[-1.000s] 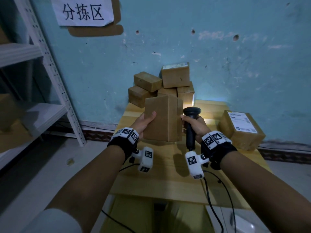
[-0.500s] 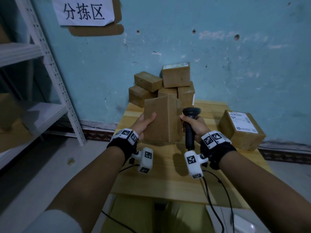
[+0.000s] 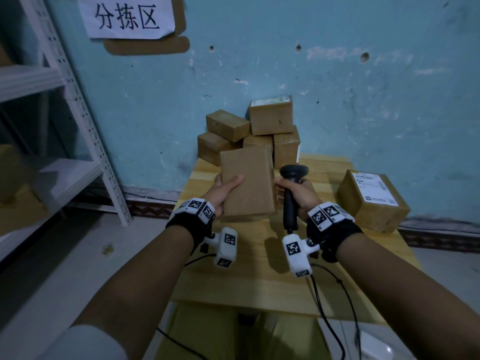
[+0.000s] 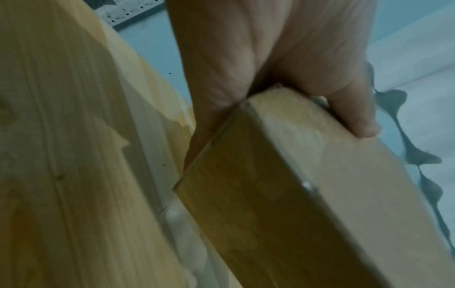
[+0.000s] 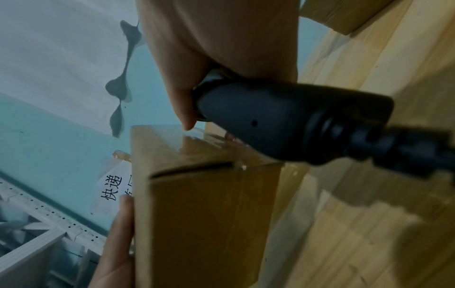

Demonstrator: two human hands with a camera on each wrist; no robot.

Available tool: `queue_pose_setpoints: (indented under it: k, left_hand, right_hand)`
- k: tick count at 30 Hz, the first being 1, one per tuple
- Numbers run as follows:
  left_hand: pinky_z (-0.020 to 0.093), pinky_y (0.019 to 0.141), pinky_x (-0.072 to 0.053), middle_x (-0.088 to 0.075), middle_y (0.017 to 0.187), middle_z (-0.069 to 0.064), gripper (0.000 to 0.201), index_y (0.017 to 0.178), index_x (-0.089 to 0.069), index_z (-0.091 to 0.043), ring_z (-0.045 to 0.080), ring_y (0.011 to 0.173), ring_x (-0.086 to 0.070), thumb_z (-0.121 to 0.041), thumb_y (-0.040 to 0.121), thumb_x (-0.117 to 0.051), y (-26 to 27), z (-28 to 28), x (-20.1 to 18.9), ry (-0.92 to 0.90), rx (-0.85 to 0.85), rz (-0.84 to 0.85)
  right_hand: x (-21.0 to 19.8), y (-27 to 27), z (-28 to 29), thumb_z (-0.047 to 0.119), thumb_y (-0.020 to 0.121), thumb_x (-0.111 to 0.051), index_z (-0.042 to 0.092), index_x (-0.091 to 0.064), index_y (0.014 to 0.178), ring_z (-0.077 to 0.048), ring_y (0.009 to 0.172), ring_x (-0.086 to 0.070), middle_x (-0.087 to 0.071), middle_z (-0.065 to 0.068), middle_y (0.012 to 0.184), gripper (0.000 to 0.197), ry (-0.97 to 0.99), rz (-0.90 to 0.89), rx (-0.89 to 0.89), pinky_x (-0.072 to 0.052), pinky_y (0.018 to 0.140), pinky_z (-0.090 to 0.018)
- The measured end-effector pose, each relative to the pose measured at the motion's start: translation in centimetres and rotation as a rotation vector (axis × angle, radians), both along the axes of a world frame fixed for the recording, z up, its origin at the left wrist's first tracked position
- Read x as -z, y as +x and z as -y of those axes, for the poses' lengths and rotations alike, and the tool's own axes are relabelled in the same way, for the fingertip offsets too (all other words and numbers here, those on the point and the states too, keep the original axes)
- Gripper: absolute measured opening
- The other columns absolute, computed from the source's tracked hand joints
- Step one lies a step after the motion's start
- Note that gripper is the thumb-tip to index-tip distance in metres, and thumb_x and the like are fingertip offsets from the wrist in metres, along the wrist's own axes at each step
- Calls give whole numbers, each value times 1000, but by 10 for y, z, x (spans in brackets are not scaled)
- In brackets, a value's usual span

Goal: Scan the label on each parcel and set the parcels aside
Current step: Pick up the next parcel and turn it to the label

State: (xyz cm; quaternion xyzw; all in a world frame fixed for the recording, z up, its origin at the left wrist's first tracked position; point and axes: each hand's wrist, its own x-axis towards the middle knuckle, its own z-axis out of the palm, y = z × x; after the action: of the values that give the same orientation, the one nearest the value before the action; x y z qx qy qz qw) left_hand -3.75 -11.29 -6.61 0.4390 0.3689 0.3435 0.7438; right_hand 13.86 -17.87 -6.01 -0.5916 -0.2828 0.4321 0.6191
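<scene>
We hold a plain brown cardboard parcel (image 3: 246, 183) upright above the pale wooden desk (image 3: 259, 279), its bare back face toward us; no label shows on the faces we can see. Our left hand (image 3: 223, 189) grips its left edge, thumb laid across the near face and the other fingers (image 4: 354, 115) curled round behind it. Just right of the parcel our right hand (image 3: 298, 193) is wrapped round the handle of a black handheld barcode scanner (image 3: 290, 193), fingers (image 5: 182, 109) closed on the grip, its head level with the parcel's upper half and close beside it. A black cable (image 3: 335, 315) runs from the scanner's base toward the near desk edge.

Behind the parcel, against the blue wall (image 3: 337, 87), stands a pile of brown cardboard boxes (image 3: 249, 131); the topmost one (image 3: 271, 116) carries a white label on its upper face, too small to read. To the right of the parcel, well apart, a larger brown box (image 3: 374, 201) lies on the desk with a white printed shipping label (image 3: 372, 187) on top, the print not legible.

High on the wall to the left of the parcel hangs a white paper sign (image 3: 127, 16) reading "分拣区". A white perforated metal shelf rack (image 3: 78, 100) stands further left. In the right wrist view another paper (image 5: 113, 187) behind the parcel shows the characters "快递".
</scene>
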Motion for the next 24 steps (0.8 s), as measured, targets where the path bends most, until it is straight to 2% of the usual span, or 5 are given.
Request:
queue_pose_setpoints:
  k: [4,8,13,21,24]
  left_hand:
    - [48,92,-49,-51,130,16,72,140,-30,-12,29,112,-55,-10,80,-69,2,3,-4,74,-16,-9]
    - [53,101,-43,-45,136,14,117,137,-30,-28,31,123,-48,-43,37,-90,7,-9,11,145,-57,-179]
    - [40,100,-39,-43,135,15,67,142,-21,-13,28,120,-45,2,86,-55,0,4,-9,124,6,-76]
    - [43,103,-40,-52,124,11,67,138,-34,-12,30,125,-46,8,81,-60,-4,-2,-4,217,56,-68]
    - [46,106,-40,-58,115,4,62,132,-42,-14,27,122,-50,6,77,-65,-4,-3,-3,240,31,-76]
  right_hand:
    - [-6,-7,2,11,88,-61,1,-54,109,-27,82,-63,-64,-16,96,24,29,-59,-53,-54,74,-40]
    - [-11,-12,2,14,89,-60,4,-56,116,-26,91,-62,-64,-13,100,30,31,-10,-111,-50,86,-42]
    - [-11,-10,-2,16,86,-65,1,-53,124,-29,99,-60,-62,-16,110,43,16,-9,-59,-48,94,-44]
    - [-7,-5,0,14,87,-62,9,-60,101,-26,92,-62,-65,-12,97,15,27,-57,-56,-48,96,-45]
    - [-7,-4,0,15,87,-63,4,-54,118,-27,93,-62,-64,-13,101,35,34,-67,-43,-47,98,-47]
